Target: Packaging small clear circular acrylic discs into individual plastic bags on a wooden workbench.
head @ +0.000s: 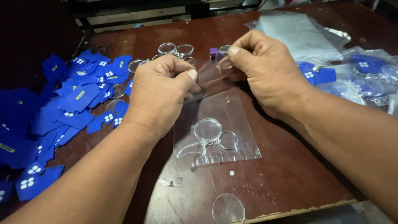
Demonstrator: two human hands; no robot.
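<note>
While a clear plastic bag [215, 124] is held by its top edge over a dark brown table [290, 174], both bare hands are seen pinching the opening from either side. The left hand [159, 93] is closed on the bag's left upper corner, thumb pressed against the curled fingers; the right hand [267, 70] is closed on the right upper corner, thumb and forefinger gripping the film. Inside the bag, near its lower end, a round transparent keychain case [208, 130] with a metal split ring [228, 140] is seen lying flat, the ring just beside the case and joined to it. The bag's lower part is rested on the table. A loose clear disc [228, 208] is seen near the table's front edge, apart from the bag. To the left, a heap of blue fabric patches [74, 108] with white dot marks is spread across the table. Behind the hands, further empty keychain cases [176, 49] with rings are gathered in a small cluster, and a small purple object [213, 52] is seen beside them. At the right, filled clear bags [356, 74] holding blue patches are piled, with a stack of empty plastic bags [298, 35] lying behind them.
</note>
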